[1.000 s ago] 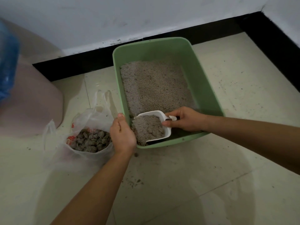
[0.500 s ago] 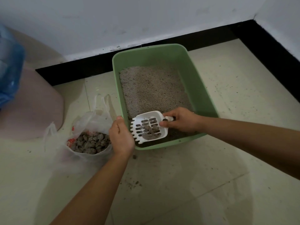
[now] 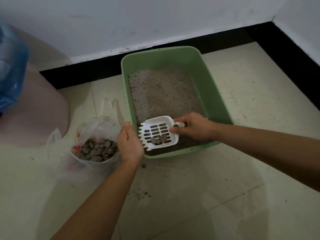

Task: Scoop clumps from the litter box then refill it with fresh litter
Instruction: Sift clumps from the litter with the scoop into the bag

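A green litter box (image 3: 214, 94) sits on the tiled floor against the wall, holding grey litter (image 3: 161, 94). My right hand (image 3: 194, 127) grips the handle of a white slotted scoop (image 3: 158, 131) held over the box's near end. Two small grey clumps (image 3: 158, 139) lie on the scoop. My left hand (image 3: 129, 141) grips the box's near-left rim. Left of it stands a clear plastic bag (image 3: 102, 129) filled with several grey clumps (image 3: 97, 150).
A pink rounded bin (image 3: 38, 115) with a blue bag (image 3: 10, 71) in it stands at the far left. A black skirting board (image 3: 216, 39) runs along the walls behind and to the right. Litter crumbs (image 3: 140, 194) are scattered on the floor.
The scoop was full of litter a second ago. The loose litter has fallen through the slots, leaving two small clumps on it. The scoop has risen slightly; my left hand stays on the rim.
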A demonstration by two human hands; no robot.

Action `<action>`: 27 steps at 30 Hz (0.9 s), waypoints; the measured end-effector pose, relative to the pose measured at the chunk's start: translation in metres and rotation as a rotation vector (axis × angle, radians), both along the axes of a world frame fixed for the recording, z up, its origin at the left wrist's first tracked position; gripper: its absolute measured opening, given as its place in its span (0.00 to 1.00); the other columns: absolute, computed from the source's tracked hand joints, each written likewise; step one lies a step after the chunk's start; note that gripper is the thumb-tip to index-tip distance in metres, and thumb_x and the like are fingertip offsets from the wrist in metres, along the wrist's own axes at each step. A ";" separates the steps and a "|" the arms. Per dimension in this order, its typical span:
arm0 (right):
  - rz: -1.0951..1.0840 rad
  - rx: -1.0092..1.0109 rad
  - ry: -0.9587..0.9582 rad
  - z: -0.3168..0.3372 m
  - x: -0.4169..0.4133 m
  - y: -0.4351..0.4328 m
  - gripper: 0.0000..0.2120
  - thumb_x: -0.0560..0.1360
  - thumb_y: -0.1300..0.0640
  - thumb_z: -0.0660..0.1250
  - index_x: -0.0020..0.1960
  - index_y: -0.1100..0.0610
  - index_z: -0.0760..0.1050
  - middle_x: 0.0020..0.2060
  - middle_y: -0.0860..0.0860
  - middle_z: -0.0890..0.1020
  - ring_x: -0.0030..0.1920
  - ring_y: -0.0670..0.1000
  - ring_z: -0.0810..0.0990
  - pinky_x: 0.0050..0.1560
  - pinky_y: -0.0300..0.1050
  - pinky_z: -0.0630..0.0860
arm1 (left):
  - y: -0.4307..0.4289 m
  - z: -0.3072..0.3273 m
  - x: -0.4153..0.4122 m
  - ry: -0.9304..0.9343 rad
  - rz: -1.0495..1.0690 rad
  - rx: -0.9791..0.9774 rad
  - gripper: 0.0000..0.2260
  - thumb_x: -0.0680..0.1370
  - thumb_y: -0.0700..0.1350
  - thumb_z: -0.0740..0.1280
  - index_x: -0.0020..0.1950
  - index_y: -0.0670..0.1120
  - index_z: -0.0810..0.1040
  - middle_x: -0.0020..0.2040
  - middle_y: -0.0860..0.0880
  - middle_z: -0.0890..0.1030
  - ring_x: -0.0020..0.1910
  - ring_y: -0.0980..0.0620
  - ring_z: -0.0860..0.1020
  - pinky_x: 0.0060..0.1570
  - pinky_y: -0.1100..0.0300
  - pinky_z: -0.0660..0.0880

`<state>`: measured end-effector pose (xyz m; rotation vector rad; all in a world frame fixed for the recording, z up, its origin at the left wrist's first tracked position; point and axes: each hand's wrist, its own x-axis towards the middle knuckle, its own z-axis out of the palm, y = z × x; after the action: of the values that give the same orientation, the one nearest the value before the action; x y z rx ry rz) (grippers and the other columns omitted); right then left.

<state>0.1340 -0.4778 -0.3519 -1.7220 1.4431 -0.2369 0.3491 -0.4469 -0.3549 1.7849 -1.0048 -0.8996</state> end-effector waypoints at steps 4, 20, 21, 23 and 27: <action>0.001 -0.013 0.010 0.003 0.001 0.002 0.10 0.77 0.45 0.69 0.55 0.45 0.83 0.36 0.41 0.84 0.34 0.35 0.79 0.41 0.38 0.73 | -0.001 0.000 0.001 -0.003 0.004 0.004 0.21 0.85 0.45 0.54 0.31 0.47 0.60 0.29 0.51 0.64 0.27 0.57 0.63 0.25 0.67 0.60; -0.059 0.013 0.081 0.045 0.016 0.006 0.05 0.77 0.46 0.69 0.44 0.44 0.82 0.30 0.45 0.81 0.27 0.40 0.74 0.33 0.40 0.71 | -0.009 0.004 0.045 -0.285 -0.286 0.061 0.20 0.85 0.48 0.51 0.59 0.42 0.80 0.53 0.41 0.78 0.54 0.43 0.75 0.53 0.56 0.67; -0.089 0.017 0.078 0.054 0.019 0.003 0.06 0.77 0.46 0.68 0.47 0.46 0.82 0.30 0.46 0.80 0.27 0.42 0.73 0.32 0.41 0.70 | -0.006 0.006 0.058 -0.401 -0.287 -0.007 0.19 0.85 0.48 0.51 0.62 0.44 0.79 0.54 0.42 0.78 0.55 0.43 0.75 0.52 0.56 0.67; -0.134 -0.009 0.099 0.074 0.030 -0.007 0.10 0.77 0.47 0.68 0.52 0.52 0.83 0.30 0.48 0.80 0.28 0.46 0.74 0.31 0.41 0.70 | 0.003 0.008 0.086 -0.653 -0.279 -0.086 0.21 0.83 0.50 0.49 0.64 0.45 0.78 0.54 0.41 0.79 0.55 0.41 0.74 0.53 0.52 0.68; -0.165 -0.202 0.251 0.106 0.068 -0.030 0.15 0.77 0.42 0.67 0.55 0.51 0.82 0.28 0.46 0.78 0.28 0.46 0.75 0.30 0.39 0.68 | 0.027 0.009 0.136 -1.030 -0.440 -0.058 0.21 0.76 0.52 0.51 0.58 0.47 0.79 0.53 0.46 0.80 0.55 0.43 0.72 0.54 0.47 0.64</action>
<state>0.2023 -0.5082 -0.2456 -1.8460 1.8010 -0.2704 0.4852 -0.4195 -0.3463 2.0145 -2.0934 -0.1050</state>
